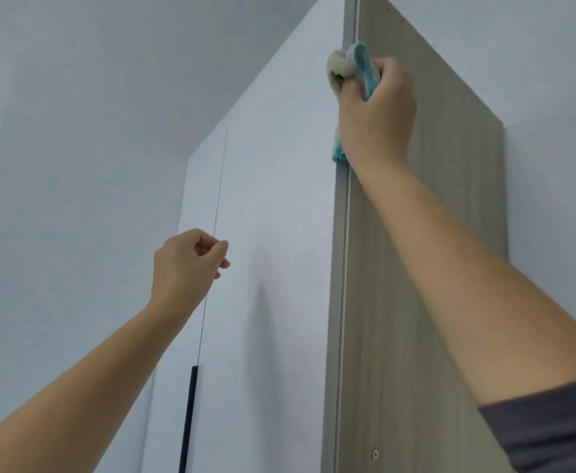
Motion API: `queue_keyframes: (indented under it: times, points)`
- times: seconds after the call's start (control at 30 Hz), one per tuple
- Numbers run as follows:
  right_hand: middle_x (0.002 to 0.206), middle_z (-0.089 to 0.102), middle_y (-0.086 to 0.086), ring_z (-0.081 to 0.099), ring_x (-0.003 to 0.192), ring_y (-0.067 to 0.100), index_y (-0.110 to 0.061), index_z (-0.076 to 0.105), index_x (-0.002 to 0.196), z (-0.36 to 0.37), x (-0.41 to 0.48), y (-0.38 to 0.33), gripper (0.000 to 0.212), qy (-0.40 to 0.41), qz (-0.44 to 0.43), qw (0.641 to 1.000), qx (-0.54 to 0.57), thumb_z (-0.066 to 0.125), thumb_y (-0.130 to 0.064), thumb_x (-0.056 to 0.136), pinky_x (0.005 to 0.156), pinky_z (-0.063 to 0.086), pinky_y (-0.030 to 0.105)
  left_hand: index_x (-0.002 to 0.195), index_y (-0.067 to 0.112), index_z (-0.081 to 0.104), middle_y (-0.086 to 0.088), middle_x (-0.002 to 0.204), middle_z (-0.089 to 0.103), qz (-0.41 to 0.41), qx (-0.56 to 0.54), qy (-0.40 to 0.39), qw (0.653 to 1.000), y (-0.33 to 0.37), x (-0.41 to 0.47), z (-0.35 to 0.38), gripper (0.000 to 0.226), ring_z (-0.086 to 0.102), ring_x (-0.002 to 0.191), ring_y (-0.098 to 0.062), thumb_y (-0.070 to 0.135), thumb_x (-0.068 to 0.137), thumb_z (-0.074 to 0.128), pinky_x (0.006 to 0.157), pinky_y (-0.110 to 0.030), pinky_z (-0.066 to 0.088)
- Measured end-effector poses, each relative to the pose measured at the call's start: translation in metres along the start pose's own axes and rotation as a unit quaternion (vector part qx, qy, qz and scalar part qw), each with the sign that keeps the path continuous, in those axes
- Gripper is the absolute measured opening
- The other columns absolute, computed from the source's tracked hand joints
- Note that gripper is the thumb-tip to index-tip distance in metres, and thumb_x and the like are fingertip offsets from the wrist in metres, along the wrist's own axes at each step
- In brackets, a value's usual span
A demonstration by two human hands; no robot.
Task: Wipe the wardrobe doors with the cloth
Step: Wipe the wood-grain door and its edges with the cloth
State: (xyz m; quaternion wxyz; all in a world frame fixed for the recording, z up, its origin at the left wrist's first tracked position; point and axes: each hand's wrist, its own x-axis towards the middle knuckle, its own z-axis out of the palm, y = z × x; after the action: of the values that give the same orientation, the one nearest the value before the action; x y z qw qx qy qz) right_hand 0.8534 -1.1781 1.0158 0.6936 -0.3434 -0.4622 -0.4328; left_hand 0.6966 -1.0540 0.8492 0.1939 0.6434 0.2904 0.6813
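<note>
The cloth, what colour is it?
The cloth is turquoise and off-white, clearest in the head view.

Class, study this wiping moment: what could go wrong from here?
1. The cloth is bunched in the right hand with a tail dangling; on this high reach it could slip out.
2. The left hand hovers by the door seam; it could get pinched if a door moves.

R hand (377, 110) grips cloth (341, 64) at wardrobe (279, 199) corner; L hand (185, 264) curled, empty.
</note>
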Motion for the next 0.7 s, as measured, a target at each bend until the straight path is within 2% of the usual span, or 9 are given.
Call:
queue_keyframes:
  times: [0.07, 0.13, 0.17, 0.27, 0.33, 0.37, 0.53, 0.63, 0.7]
  points:
    - [0.101, 0.054, 0.000, 0.051, 0.091, 0.014, -0.010, 0.060, 0.103, 0.008, -0.001, -0.016, 0.020, 0.020, -0.069, 0.996, -0.045, 0.055, -0.024, 0.090, 0.069, 0.034, 0.016, 0.077, 0.014, 0.066, 0.008, 0.066, 0.071, -0.019, 0.007, -0.024, 1.000, -0.022, 0.005, 0.001, 0.018, 0.066, 0.061, -0.008, 0.022, 0.091, 0.060, 0.054, -0.022, 0.044]
    - [0.106, 0.053, 0.002, 0.048, 0.096, 0.016, -0.010, 0.061, 0.105, 0.021, -0.002, -0.032, 0.021, -0.024, -0.158, 0.976, -0.149, 0.054, -0.023, 0.090, 0.076, 0.033, 0.021, 0.075, 0.015, 0.066, 0.009, 0.065, 0.071, -0.029, -0.002, -0.032, 0.999, -0.040, 0.015, 0.003, 0.018, 0.066, 0.062, -0.009, 0.023, 0.091, 0.060, 0.056, -0.026, 0.048]
    - [0.111, 0.053, 0.004, 0.047, 0.100, 0.019, -0.011, 0.061, 0.106, 0.028, -0.002, -0.035, 0.021, -0.071, -0.196, 0.948, -0.241, 0.053, -0.022, 0.090, 0.079, 0.032, 0.024, 0.075, 0.015, 0.066, 0.010, 0.064, 0.071, -0.032, -0.008, -0.031, 0.999, -0.046, 0.020, 0.004, 0.018, 0.067, 0.063, -0.011, 0.023, 0.090, 0.060, 0.060, -0.029, 0.050]
    - [0.115, 0.051, 0.009, 0.045, 0.108, 0.028, -0.010, 0.060, 0.103, 0.055, -0.010, -0.037, 0.016, -0.189, -0.282, 0.813, -0.474, 0.058, -0.016, 0.088, 0.080, 0.026, 0.032, 0.074, 0.017, 0.065, 0.011, 0.064, 0.070, -0.030, -0.038, -0.035, 0.998, -0.063, 0.043, 0.012, 0.018, 0.067, 0.065, -0.011, 0.024, 0.090, 0.060, 0.063, -0.031, 0.051]
    - [0.112, 0.051, 0.011, 0.044, 0.106, 0.030, -0.010, 0.060, 0.101, 0.067, -0.013, -0.031, 0.016, -0.210, -0.318, 0.747, -0.545, 0.061, -0.014, 0.086, 0.078, 0.024, 0.033, 0.075, 0.018, 0.065, 0.012, 0.064, 0.070, -0.018, -0.057, -0.043, 0.997, -0.074, 0.058, 0.020, 0.018, 0.067, 0.064, -0.010, 0.025, 0.090, 0.060, 0.057, -0.027, 0.048]
    - [0.112, 0.050, 0.011, 0.044, 0.106, 0.030, -0.009, 0.059, 0.102, 0.069, -0.012, -0.028, 0.017, -0.213, -0.331, 0.729, -0.560, 0.060, -0.013, 0.085, 0.077, 0.023, 0.033, 0.075, 0.018, 0.065, 0.013, 0.064, 0.070, -0.013, -0.064, -0.048, 0.997, -0.079, 0.064, 0.023, 0.017, 0.067, 0.065, -0.009, 0.026, 0.090, 0.060, 0.057, -0.027, 0.048]
    - [0.115, 0.050, 0.016, 0.044, 0.107, 0.033, -0.004, 0.058, 0.109, 0.093, -0.004, -0.025, 0.023, -0.254, -0.337, 0.704, -0.571, 0.053, -0.013, 0.089, 0.078, 0.027, 0.036, 0.073, 0.021, 0.064, 0.013, 0.064, 0.070, 0.000, -0.069, -0.063, 0.996, -0.117, 0.105, 0.032, 0.018, 0.067, 0.071, -0.014, 0.026, 0.090, 0.060, 0.067, -0.039, 0.056]
    - [0.114, 0.051, 0.016, 0.045, 0.104, 0.035, -0.005, 0.060, 0.112, 0.109, 0.002, -0.021, 0.026, -0.263, -0.321, 0.715, -0.562, 0.052, -0.016, 0.090, 0.085, 0.035, 0.042, 0.075, 0.021, 0.064, 0.012, 0.068, 0.070, -0.003, -0.095, -0.047, 0.994, -0.139, 0.130, 0.035, 0.017, 0.066, 0.075, -0.014, 0.025, 0.091, 0.059, 0.070, -0.038, 0.055]
    - [0.113, 0.051, 0.016, 0.045, 0.103, 0.035, -0.006, 0.060, 0.113, 0.129, 0.003, -0.015, 0.025, -0.259, -0.329, 0.711, -0.565, 0.051, -0.012, 0.090, 0.086, 0.036, 0.042, 0.078, 0.023, 0.064, 0.012, 0.075, 0.070, -0.005, -0.110, -0.051, 0.993, -0.155, 0.149, 0.042, 0.014, 0.064, 0.078, -0.012, 0.026, 0.091, 0.059, 0.069, -0.035, 0.052]
